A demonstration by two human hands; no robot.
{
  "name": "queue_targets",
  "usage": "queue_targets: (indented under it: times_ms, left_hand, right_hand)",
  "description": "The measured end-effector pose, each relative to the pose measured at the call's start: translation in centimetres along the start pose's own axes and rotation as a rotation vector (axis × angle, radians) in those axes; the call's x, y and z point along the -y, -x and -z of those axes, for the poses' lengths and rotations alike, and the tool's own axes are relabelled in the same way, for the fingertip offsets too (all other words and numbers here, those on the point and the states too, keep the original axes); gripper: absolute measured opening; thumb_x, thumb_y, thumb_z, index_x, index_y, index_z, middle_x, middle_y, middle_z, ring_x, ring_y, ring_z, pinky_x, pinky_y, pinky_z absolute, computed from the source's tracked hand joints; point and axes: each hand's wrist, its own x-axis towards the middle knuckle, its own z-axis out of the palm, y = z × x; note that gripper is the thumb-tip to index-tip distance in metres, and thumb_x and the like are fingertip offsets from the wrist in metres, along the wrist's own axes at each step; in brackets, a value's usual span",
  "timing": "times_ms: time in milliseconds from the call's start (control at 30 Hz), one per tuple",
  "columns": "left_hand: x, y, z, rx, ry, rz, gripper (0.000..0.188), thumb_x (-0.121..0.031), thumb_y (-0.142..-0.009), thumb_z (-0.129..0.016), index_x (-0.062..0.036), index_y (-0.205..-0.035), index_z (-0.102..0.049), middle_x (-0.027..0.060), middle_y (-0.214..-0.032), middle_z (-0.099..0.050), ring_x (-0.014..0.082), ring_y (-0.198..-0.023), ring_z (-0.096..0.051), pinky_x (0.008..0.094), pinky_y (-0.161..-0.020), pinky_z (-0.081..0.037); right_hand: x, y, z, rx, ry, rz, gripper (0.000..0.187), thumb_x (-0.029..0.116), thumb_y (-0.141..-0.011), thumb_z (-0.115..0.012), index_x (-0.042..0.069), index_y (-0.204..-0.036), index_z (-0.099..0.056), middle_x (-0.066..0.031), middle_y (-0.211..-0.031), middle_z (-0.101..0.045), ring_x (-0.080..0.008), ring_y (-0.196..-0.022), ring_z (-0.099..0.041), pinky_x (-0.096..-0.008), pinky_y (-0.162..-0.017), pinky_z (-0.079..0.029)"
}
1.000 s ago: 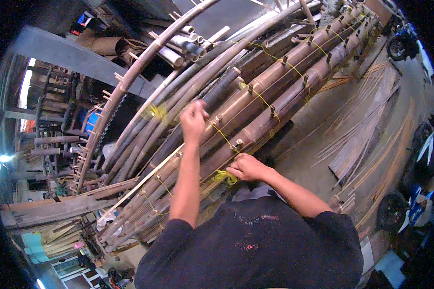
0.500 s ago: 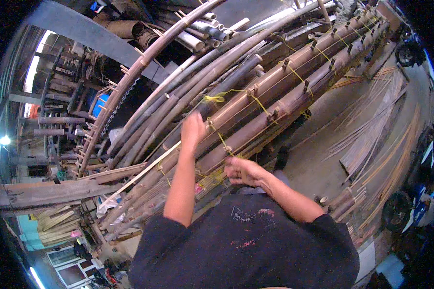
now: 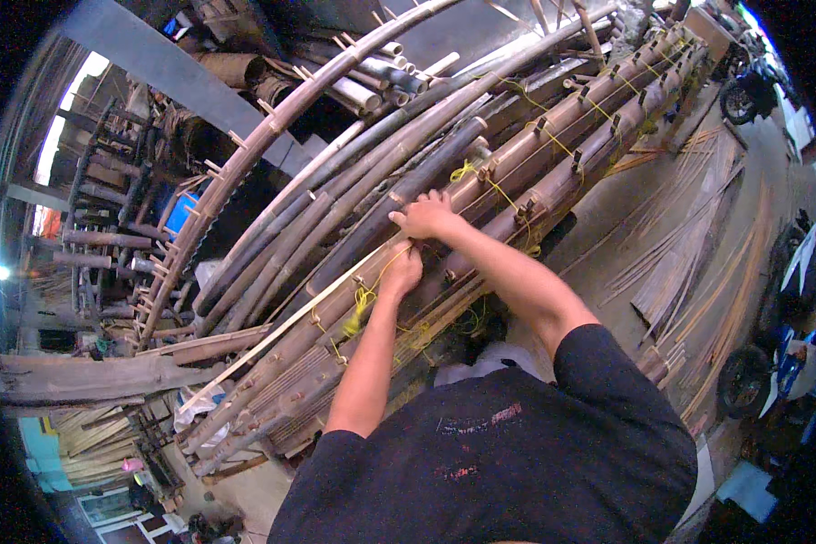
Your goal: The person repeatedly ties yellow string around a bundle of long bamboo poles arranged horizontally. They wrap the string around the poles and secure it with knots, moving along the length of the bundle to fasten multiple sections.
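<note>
Site: a workshop for bamboo work. Evidence: long pegged poles (image 3: 515, 152) lying side by side; cut tubes (image 3: 358, 95) stacked beyond them; a curved, pegged length (image 3: 299, 104) at left; split strips (image 3: 743, 276) strewn near the grey floor's (image 3: 580, 258) right edge (a black wheel (image 3: 743, 383), apparently a motorbike's, stands there).

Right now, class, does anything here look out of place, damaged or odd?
Nothing looks plainly broken. A loose bunch of yellow cord hangs near the left hand, unlike the straighter stretches strung across the bamboo poles. Thin strips also lie untidily strewn on the floor.
</note>
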Motion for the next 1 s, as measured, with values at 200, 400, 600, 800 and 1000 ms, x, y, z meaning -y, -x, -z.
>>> queue_targets:
  times_ms: [200, 400, 600, 800, 1000]
  left_hand:
    - [-0.9, 1.9, -0.1, -0.336, -0.059, -0.089, 0.03, -0.028, -0.096, -0.048, -0.0029, -0.1, -0.064, 0.022, -0.095, -0.065, 0.0426, -0.09, -0.061, 0.0478, -0.075, -0.047]
    - [-3.1, -0.1, 1.4, -0.363, 0.189, -0.185, 0.027, -0.02, -0.096, -0.05, 0.0005, -0.085, -0.065, 0.0105, -0.073, -0.065, 0.0186, -0.071, -0.064, 0.0329, -0.067, -0.048]
    - [3.0, -9.8, 2.7, -0.579, -0.297, -0.054, 0.039, -0.035, -0.095, -0.049, 0.0005, -0.095, -0.065, 0.0169, -0.081, -0.068, 0.0358, -0.077, -0.067, 0.0455, -0.069, -0.05]
    - [2.8, -6.0, 6.8, -0.223, -0.236, -0.04, 0.039, -0.035, -0.094, -0.046, -0.0011, -0.095, -0.065, 0.0236, -0.098, -0.065, 0.0429, -0.092, -0.062, 0.0508, -0.081, -0.048]
    - [7.8, 9.4, 10.4, 0.164, -0.417, 0.082, 0.032, -0.025, -0.089, -0.053, -0.002, -0.109, -0.063, 0.0269, -0.098, -0.065, 0.0437, -0.095, -0.062, 0.0498, -0.088, -0.047]
  right_hand:
    - [-1.9, 11.0, 2.9, 0.354, -0.795, 0.64, 0.037, 0.03, -0.096, -0.05, -0.001, -0.079, -0.06, -0.0205, -0.076, -0.062, -0.0336, -0.069, -0.056, -0.0411, -0.069, -0.047]
    - [-3.1, 16.8, -2.8, 0.303, -0.716, 0.427, 0.04, 0.03, -0.092, -0.054, -0.002, -0.068, -0.059, -0.0227, -0.067, -0.057, -0.0413, -0.069, -0.057, -0.0476, -0.069, -0.046]
    - [-2.7, 18.2, -3.0, 0.188, -0.338, 0.541, 0.029, 0.025, -0.082, -0.059, 0.001, -0.065, -0.06, -0.0202, -0.066, -0.059, -0.0361, -0.071, -0.061, -0.0425, -0.085, -0.046]
    - [2.6, 20.8, -3.7, 0.033, -0.327, 0.486, 0.036, 0.023, -0.074, -0.066, 0.005, -0.104, -0.059, -0.0172, -0.099, -0.061, -0.0347, -0.098, -0.058, -0.0446, -0.088, -0.045]
    - [9.0, 21.6, -10.1, 0.287, -2.419, -0.732, 0.019, 0.029, -0.093, -0.056, 0.009, -0.092, -0.055, -0.0034, -0.088, -0.058, -0.0163, -0.084, -0.056, -0.0352, -0.076, -0.047]
